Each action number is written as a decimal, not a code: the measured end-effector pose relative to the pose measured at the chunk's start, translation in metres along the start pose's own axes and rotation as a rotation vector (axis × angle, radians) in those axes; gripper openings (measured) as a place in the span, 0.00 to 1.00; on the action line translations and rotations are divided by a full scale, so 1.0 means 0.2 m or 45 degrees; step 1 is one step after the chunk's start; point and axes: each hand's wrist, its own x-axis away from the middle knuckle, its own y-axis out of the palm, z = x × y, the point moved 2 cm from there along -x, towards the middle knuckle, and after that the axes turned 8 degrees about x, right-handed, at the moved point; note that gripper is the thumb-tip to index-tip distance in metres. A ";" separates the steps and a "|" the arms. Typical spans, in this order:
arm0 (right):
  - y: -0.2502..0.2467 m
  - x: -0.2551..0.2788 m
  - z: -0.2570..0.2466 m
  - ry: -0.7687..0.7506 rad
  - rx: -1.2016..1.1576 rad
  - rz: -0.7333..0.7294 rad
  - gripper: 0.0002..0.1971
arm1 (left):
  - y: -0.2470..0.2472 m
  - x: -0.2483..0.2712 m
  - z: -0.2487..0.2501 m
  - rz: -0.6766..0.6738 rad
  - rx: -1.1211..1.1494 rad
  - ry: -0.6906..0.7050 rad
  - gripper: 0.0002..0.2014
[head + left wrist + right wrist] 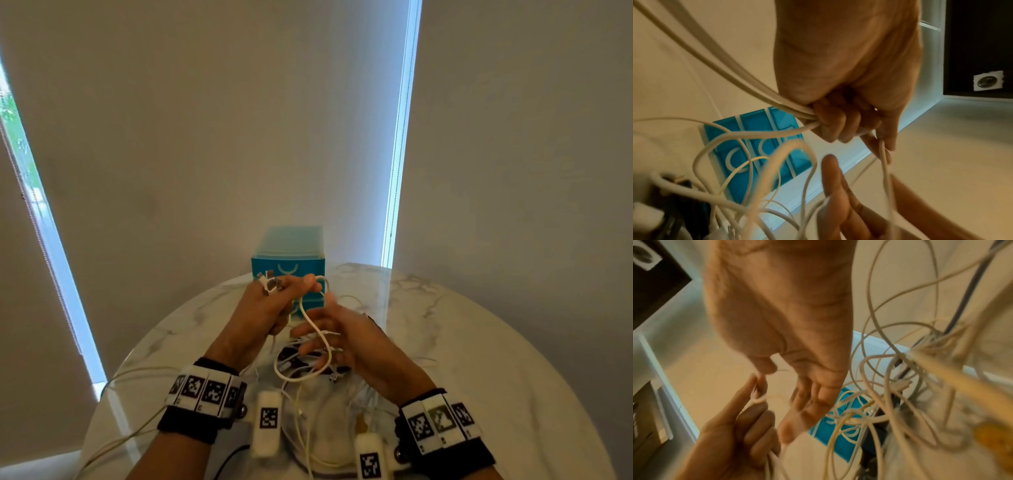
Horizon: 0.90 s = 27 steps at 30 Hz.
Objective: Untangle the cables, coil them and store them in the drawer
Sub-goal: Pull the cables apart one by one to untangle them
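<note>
My left hand (284, 298) is raised above the table and grips a white cable (306, 313); metal USB plugs (270, 283) stick out past its knuckles. In the left wrist view its curled fingers (838, 126) clamp several white strands. The cable drops in a loop across my right hand (329, 339), whose fingers (809, 402) are spread and loose among the strands. Below both hands a tangle of white cables (301, 363) lies on the table. A blue drawer unit (289, 255) stands behind the hands, its drawers pushed in.
The round marble table (479, 342) ends close behind the drawer unit, near a wall with closed blinds. Thin cables (120, 442) trail over the table's left edge. White tagged camera pods (267, 421) hang below my wrists.
</note>
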 end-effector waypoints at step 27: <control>-0.11 0.02 -0.05 -0.585 0.131 0.466 0.16 | 0.04 -0.01 -0.10 -0.123 -0.290 -0.340 0.34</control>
